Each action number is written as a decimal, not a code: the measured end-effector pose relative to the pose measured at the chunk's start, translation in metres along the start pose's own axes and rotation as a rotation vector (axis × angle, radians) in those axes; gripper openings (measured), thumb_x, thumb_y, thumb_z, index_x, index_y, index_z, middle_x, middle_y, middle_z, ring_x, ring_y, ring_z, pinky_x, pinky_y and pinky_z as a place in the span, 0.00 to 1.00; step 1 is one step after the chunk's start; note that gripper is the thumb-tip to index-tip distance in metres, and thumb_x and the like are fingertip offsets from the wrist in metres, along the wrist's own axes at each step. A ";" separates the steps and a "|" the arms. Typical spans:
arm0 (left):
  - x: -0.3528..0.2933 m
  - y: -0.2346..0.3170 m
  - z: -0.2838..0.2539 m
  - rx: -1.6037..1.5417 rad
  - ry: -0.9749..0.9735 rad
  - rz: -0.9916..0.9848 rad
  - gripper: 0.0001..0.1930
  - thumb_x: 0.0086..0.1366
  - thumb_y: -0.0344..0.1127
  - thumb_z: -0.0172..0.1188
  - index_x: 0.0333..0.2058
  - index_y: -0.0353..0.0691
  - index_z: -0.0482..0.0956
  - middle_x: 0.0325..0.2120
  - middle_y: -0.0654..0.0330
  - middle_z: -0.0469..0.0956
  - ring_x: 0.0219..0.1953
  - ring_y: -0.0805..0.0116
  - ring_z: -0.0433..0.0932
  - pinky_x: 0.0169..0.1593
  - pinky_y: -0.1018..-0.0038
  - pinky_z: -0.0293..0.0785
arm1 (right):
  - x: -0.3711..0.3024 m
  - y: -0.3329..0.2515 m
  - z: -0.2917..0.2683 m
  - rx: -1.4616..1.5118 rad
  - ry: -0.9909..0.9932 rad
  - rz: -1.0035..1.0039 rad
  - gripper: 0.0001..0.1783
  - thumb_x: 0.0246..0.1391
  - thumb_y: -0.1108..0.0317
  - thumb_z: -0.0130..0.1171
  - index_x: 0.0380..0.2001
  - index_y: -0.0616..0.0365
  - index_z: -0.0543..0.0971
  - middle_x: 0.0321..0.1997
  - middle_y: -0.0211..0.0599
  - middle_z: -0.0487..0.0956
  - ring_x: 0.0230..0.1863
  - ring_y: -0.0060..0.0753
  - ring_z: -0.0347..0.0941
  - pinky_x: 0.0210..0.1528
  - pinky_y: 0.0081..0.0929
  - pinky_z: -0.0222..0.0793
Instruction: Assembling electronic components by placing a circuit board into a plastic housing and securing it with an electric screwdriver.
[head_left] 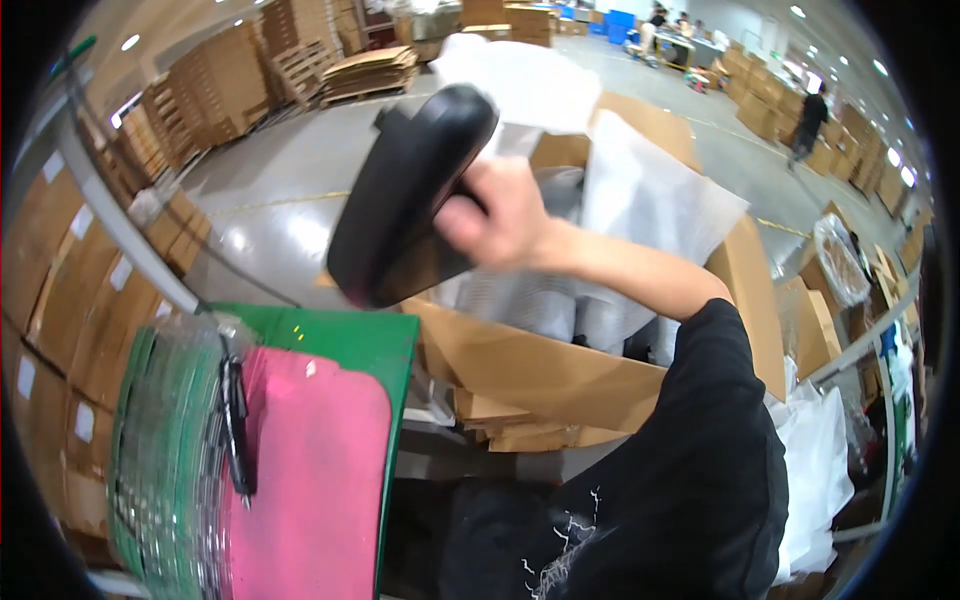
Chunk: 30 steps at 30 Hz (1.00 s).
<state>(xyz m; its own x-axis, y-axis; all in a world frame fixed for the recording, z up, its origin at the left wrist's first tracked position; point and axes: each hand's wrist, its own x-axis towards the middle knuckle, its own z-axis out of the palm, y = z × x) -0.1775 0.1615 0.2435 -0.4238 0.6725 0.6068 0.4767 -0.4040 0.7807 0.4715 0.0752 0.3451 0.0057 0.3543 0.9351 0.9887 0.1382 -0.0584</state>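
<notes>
My right hand [495, 215] grips a large, rounded black object [400, 205] with a smooth, shiny surface; its kind is not clear. The hand is closed with the thumb toward me, and motion blurs it a little. Held tilted, the object hangs over the left side of an open cardboard box [540, 365]. White foam sheets [650, 200] stick up from the box around several wrapped items [545, 300]. My left hand does not show.
At the left, a green table [400, 345] carries a pink mat [330, 480], clear plastic trays [170, 430] and a black screwdriver-like tool [236, 425]. Stacked cartons [60, 270] stand far left. White foam [815, 470] hangs at the right. A person [811, 120] is in the background.
</notes>
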 end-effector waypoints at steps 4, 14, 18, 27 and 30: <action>0.006 -0.018 0.073 -0.173 -0.275 0.243 0.06 0.59 0.27 0.59 0.35 0.32 0.78 0.32 0.53 0.77 0.33 0.60 0.75 0.37 0.69 0.72 | -0.023 -0.094 0.066 0.118 -0.256 -0.352 0.11 0.40 0.65 0.63 0.28 0.56 0.75 0.21 0.29 0.72 0.19 0.28 0.70 0.22 0.29 0.69; 0.007 0.067 0.161 0.235 -0.988 0.384 0.22 0.57 0.35 0.65 0.50 0.36 0.74 0.45 0.49 0.75 0.52 0.49 0.73 0.54 0.61 0.70 | -0.072 -0.285 0.164 0.971 -0.820 -0.682 0.12 0.52 0.59 0.58 0.27 0.54 0.71 0.25 0.30 0.72 0.27 0.34 0.75 0.26 0.30 0.68; 0.007 -0.003 0.148 0.323 -1.092 0.378 0.17 0.57 0.38 0.64 0.44 0.38 0.79 0.38 0.52 0.80 0.47 0.48 0.77 0.50 0.57 0.73 | 0.000 -0.307 0.225 0.905 -1.000 -0.551 0.14 0.51 0.56 0.61 0.26 0.55 0.76 0.25 0.42 0.78 0.28 0.51 0.78 0.33 0.45 0.74; 0.010 0.015 0.144 0.404 -0.965 0.299 0.10 0.57 0.39 0.65 0.30 0.38 0.81 0.29 0.55 0.78 0.36 0.52 0.79 0.38 0.59 0.77 | 0.093 -0.159 0.515 -0.195 -0.870 -0.049 0.20 0.52 0.72 0.52 0.50 0.56 0.73 0.56 0.48 0.71 0.62 0.50 0.66 0.55 0.46 0.71; 0.010 0.010 0.147 0.413 -0.939 0.311 0.09 0.56 0.39 0.66 0.29 0.39 0.81 0.27 0.57 0.77 0.34 0.55 0.79 0.36 0.61 0.76 | 0.103 -0.141 0.554 -0.284 -1.068 0.033 0.25 0.54 0.67 0.58 0.57 0.46 0.73 0.65 0.40 0.65 0.69 0.45 0.59 0.63 0.50 0.64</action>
<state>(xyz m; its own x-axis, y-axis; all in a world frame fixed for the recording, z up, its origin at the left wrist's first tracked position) -0.0638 0.2559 0.2352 0.4392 0.8551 0.2755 0.7602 -0.5171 0.3933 0.2497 0.6049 0.2560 0.0357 0.9890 0.1439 0.9897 -0.0549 0.1322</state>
